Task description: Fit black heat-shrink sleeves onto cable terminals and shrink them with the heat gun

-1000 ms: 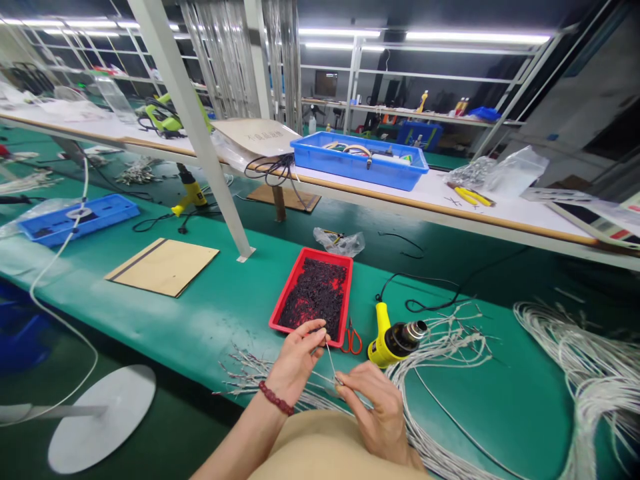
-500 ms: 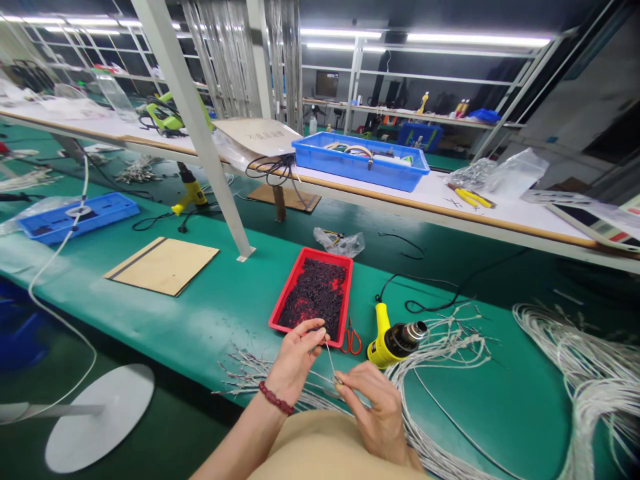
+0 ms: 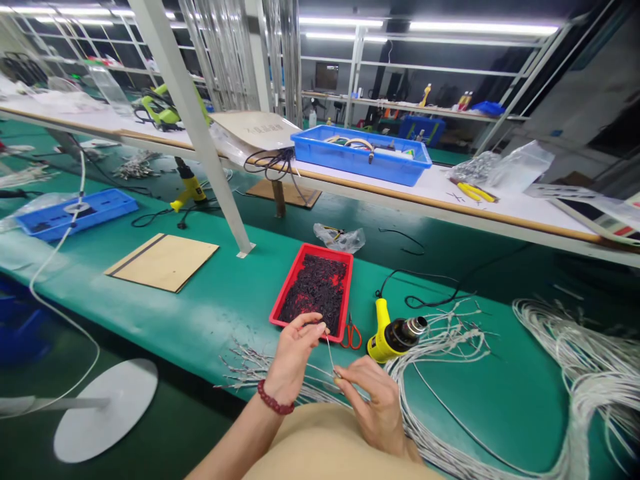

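Observation:
My left hand (image 3: 293,357), with a red bead bracelet at the wrist, pinches the upper tip of a thin white wire (image 3: 330,353) just in front of the red tray (image 3: 286,297). My right hand (image 3: 375,400) pinches the same wire lower down, fingers closed. The tray is full of small dark pieces. A yellow heat gun (image 3: 393,333) lies to the right of the tray, and red-handled scissors (image 3: 353,337) lie between them. Finished wire ends (image 3: 245,367) lie fanned out under my left hand.
Bundles of white wire (image 3: 580,360) cover the green bench (image 3: 220,300) at the right. A plywood board (image 3: 163,261), a slanted white post (image 3: 200,133) and a blue tray (image 3: 75,215) stand to the left. A raised shelf (image 3: 500,210) carries a blue bin (image 3: 363,157) and yellow pliers (image 3: 473,192).
Both hands stay pinched on the wire with hardly any movement. The view has shifted slightly downward, so everything sits a little higher in the picture.

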Motion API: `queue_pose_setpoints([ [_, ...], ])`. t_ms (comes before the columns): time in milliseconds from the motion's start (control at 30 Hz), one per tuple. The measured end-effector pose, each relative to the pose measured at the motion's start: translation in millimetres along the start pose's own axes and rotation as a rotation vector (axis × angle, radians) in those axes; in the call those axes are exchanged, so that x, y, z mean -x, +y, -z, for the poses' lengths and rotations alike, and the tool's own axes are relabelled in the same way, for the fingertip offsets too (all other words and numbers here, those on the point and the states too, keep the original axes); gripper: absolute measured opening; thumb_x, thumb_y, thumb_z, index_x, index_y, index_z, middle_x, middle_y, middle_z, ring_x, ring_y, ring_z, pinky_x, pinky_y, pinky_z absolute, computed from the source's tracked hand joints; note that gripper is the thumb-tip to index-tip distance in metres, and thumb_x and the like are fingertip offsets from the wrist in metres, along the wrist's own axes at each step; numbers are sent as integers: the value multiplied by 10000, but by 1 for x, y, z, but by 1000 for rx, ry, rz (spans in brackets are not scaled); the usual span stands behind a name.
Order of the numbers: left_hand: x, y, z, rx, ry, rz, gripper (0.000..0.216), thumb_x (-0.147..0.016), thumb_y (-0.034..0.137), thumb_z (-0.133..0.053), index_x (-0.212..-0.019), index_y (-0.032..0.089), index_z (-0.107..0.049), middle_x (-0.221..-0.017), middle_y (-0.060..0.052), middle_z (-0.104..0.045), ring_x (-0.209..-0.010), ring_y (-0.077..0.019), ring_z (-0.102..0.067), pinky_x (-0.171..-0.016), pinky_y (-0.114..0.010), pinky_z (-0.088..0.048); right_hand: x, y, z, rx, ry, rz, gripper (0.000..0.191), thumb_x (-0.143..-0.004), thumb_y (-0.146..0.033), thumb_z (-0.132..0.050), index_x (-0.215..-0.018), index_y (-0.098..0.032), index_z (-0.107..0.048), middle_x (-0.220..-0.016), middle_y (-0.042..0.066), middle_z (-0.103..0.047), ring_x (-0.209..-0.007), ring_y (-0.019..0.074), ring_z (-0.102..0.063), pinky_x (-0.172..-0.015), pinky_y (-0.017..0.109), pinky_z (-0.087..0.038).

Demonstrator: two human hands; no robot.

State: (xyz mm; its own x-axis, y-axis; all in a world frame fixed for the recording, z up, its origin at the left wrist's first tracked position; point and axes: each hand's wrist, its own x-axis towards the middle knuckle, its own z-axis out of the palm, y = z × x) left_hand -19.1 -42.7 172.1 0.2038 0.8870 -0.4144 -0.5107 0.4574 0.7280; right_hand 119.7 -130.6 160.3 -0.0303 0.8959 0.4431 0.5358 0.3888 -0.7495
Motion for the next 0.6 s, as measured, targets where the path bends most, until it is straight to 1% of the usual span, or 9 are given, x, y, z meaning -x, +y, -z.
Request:
queue_pose_setpoints([
  [133, 1, 1, -1, -29, 19, -18, 319, -609, 227, -812, -882, 149, -666, -660, -14, -711, -644, -85, -595, -606, -180, -391, 1, 1, 0, 2, -3, 0, 225, -850, -114, -607, -1017, -252, -665, -755, 9, -691, -689, 199, -572, -623, 352, -448],
  [300, 2, 1, 0, -56, 8, -61, 300, -620, 234, -808, -878, 163, -671, -649, -4, -707, -642, -83, -592, -633, -182, -396, 1, 1, -1, 1, -10, 0, 236, -848, -115, -607, -1026, -260, -661, -767, 5, -695, -694, 197, -578, -623, 349, -455],
  [600, 1, 1, 2, -134, -10, -118, 325, -648, 219, -787, -956, 171, -695, -694, -9, -713, -684, -102, -619, -671, -192, -426, 2, 1, -2, 9, -19, -12, 215, -856, -137, -604, -1021, -262, -664, -772, 2, -694, -691, 195, -581, -622, 347, -456],
])
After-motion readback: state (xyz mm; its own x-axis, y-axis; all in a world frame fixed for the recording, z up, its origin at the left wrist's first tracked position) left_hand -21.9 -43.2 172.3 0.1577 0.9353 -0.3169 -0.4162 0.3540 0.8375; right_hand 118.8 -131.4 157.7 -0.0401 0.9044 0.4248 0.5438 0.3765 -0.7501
